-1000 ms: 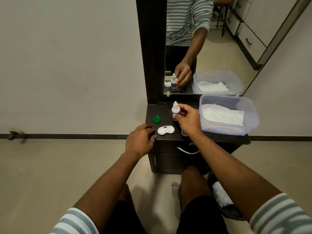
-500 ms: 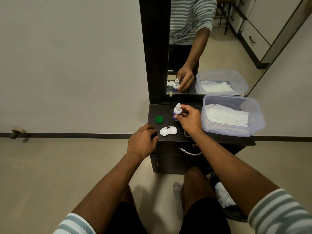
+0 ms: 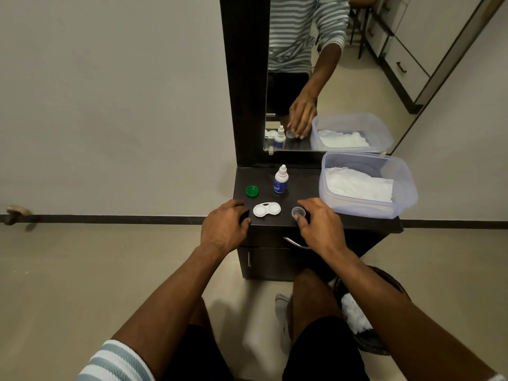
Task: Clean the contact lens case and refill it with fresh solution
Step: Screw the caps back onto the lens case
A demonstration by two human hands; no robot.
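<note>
White lens case [image 3: 266, 209], green cap [image 3: 252, 191], white-and-blue bottle [image 3: 280, 180], dark cabinet top [image 3: 302, 185], grey-and-white striped sleeve [image 3: 118, 362].

On the dark cabinet top [image 3: 310, 188] we see our right hand [image 3: 320, 224] pinching a small clear cap [image 3: 297, 212] beside the open white lens case [image 3: 266, 209], our left hand [image 3: 224, 226] curled at the front-left edge, and the solution bottle [image 3: 281, 180] upright behind, near a green cap [image 3: 252, 191] and a plastic tub [image 3: 404, 199].
</note>
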